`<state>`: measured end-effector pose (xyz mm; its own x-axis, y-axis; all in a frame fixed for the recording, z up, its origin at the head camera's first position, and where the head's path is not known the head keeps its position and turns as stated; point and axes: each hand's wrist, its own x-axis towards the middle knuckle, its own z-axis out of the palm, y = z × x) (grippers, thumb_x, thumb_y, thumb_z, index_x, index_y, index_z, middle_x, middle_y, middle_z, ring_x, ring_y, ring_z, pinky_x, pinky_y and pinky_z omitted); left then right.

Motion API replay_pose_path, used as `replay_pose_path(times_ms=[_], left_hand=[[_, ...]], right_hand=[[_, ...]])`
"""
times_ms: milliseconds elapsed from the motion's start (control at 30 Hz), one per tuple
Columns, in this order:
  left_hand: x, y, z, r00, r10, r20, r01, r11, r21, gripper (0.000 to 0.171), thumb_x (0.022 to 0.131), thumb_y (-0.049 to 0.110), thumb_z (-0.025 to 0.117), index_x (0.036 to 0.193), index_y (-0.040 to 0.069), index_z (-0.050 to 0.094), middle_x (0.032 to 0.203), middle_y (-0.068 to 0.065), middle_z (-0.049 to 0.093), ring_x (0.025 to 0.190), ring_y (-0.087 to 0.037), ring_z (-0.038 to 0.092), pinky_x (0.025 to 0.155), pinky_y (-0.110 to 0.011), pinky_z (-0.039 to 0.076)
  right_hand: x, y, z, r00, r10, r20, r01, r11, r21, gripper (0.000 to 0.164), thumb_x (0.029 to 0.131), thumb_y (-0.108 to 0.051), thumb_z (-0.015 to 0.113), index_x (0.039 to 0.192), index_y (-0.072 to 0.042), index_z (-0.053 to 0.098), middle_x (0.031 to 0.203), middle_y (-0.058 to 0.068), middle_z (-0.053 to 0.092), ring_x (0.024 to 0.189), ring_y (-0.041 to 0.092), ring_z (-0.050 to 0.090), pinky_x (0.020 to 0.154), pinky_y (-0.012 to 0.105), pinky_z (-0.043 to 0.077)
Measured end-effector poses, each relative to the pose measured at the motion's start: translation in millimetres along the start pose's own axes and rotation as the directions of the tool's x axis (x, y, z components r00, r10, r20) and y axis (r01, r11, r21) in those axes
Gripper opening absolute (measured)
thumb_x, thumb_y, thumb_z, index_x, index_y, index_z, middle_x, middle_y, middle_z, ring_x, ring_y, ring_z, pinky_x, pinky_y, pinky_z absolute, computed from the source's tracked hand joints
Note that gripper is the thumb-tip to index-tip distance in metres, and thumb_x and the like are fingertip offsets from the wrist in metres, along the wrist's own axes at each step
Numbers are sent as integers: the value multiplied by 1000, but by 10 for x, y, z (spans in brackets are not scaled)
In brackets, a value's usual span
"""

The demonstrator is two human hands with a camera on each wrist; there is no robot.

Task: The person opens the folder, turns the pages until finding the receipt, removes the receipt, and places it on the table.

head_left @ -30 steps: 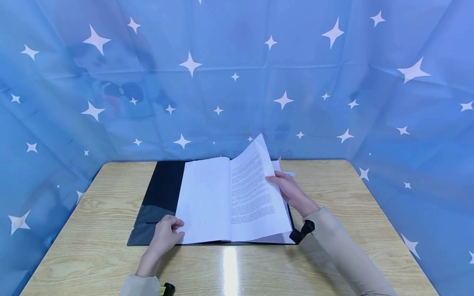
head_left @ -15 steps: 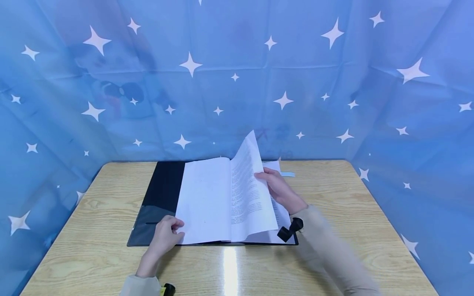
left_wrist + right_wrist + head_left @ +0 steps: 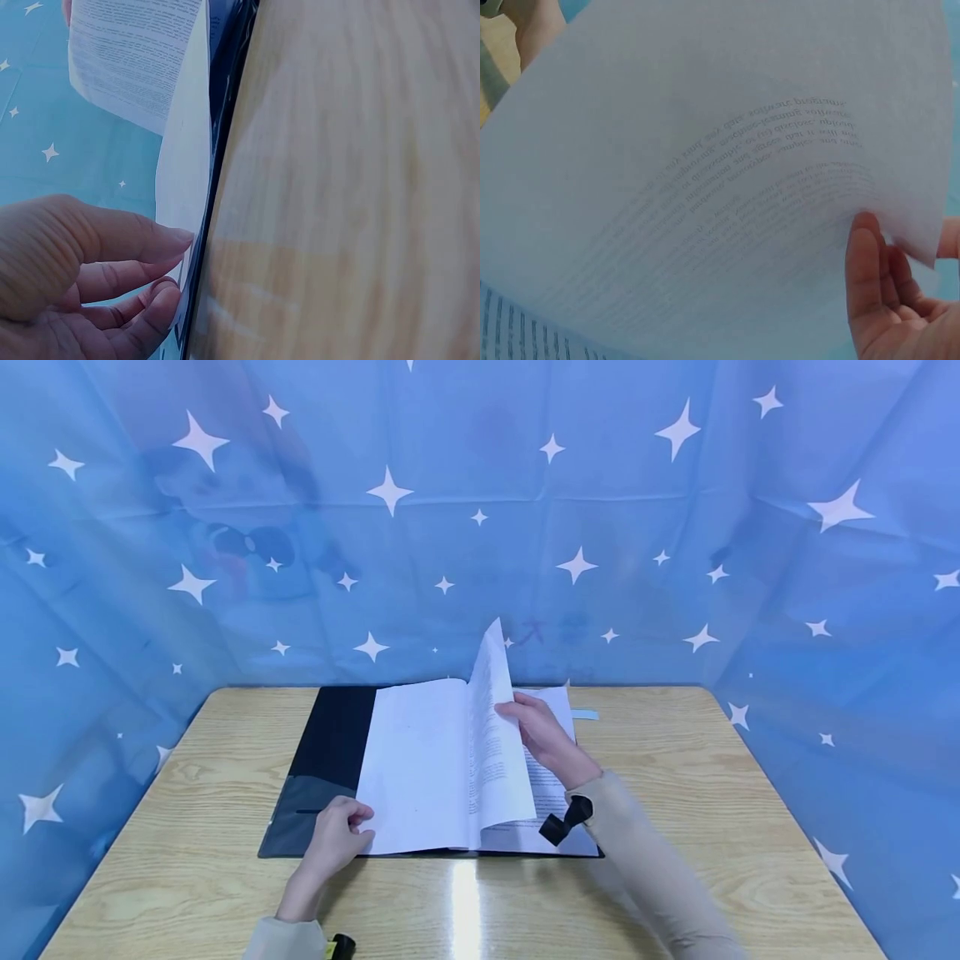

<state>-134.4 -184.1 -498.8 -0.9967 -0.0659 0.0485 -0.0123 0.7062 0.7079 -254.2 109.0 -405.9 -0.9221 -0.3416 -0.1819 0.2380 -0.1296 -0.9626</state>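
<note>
Head view: nearest of all, the left sleeve (image 3: 283, 939) is seen behind the left hand (image 3: 333, 835), with a black left mount (image 3: 343, 947) worn beside the cuff; the right sleeve (image 3: 652, 868) is stretched over the table (image 3: 420, 906) behind the right hand (image 3: 546, 735), where a black right mount (image 3: 567, 820) is worn. By the left hand, whose fingers are relaxed and loosely bent, the near outer corner of the left page (image 3: 412, 768) is touched; in the left wrist view the thumb tip is seen laid at the paper's edge. The black folder (image 3: 341, 718) is spread open on the table, reaching from beside the left hand to beneath the right. Between the hands, the left page is laid flat on it. Farther on, the sheet (image 3: 495, 760) is grasped at its outer edge by the right hand, pinched between thumb and fingers, and is held upright and curved, its print faintly seen through it in the right wrist view. Beneath the right hand, printed right pages (image 3: 551, 793) are seen. Just beyond that hand, a pale blue tab (image 3: 585, 714) is left jutting outward. Past both hands, a blue curtain (image 3: 450, 552) is hung, patterned with white stars.
</note>
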Motion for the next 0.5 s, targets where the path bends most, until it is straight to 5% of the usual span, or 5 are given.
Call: replay_pose_path(times_ms=[500], left_hand=[[-8, 0, 2, 1000, 22, -7, -22, 1000, -5, 14, 73, -2, 73, 86, -1, 68, 88, -8, 54, 71, -16, 48, 62, -27, 44]], right_hand=[[104, 75, 236, 1000, 13, 2, -13, 1000, 20, 47, 93, -13, 52, 137, -1, 43, 123, 19, 55, 100, 24, 59, 81, 31, 49]])
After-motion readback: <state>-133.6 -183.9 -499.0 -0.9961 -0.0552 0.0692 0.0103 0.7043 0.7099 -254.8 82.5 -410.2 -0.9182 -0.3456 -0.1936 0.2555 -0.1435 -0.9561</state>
